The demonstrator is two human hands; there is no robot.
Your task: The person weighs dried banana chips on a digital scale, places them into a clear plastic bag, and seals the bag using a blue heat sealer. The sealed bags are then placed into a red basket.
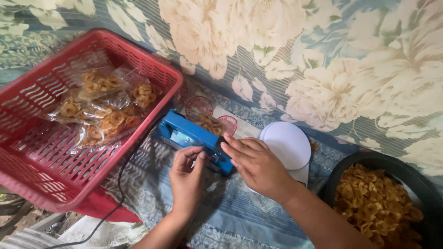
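Red plastic fills the space well to the left of your hands: a slotted basket (46, 170) holding several clear sealed bags of fried chips (104, 108). A black cord (121, 184) runs down from under its near edge, just left of your left wrist. Your left hand (187, 177) curls its fingers against the near end of a blue impulse heat sealer (194, 138), thumb and forefinger pinched close at the sealer's edge; what they grip there is too small to tell. Your right hand (256, 163) lies flat, fingers together, pressing down on the sealer's black handle end. A clear chip bag (212, 122) sticks out beyond the sealer, away from your fingertips. Just right of your right hand sits a white round kitchen scale (288, 145). Further right, beside your forearm, a black bowl (392, 163) is heaped with loose golden chips (374, 205).
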